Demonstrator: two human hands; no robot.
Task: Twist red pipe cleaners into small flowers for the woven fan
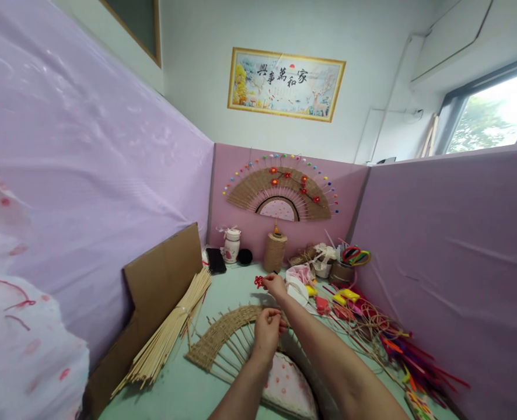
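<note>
My right hand (276, 286) is stretched forward over the table, its fingertips pinching a small red flower (258, 282) with looped petals. Nearer to me, my left hand (269, 330) hovers above or rests on a woven fan (227, 326); its fingers are curled together, and whatever may be between them is hidden. The fan lies flat, with a brown twine weave over stick ribs and a pink-dotted white half-round base (285, 379). My forearms cover part of its right side.
A bundle of thin sticks (171, 332) lies left beside a cardboard sheet (162, 291). Behind stand a twine spool (275, 252), a white bottle (231, 246) and a phone (216, 261). Scissors (355, 255), cords and coloured pipe cleaners (398, 350) crowd the right. A finished-looking fan (258, 189) hangs behind.
</note>
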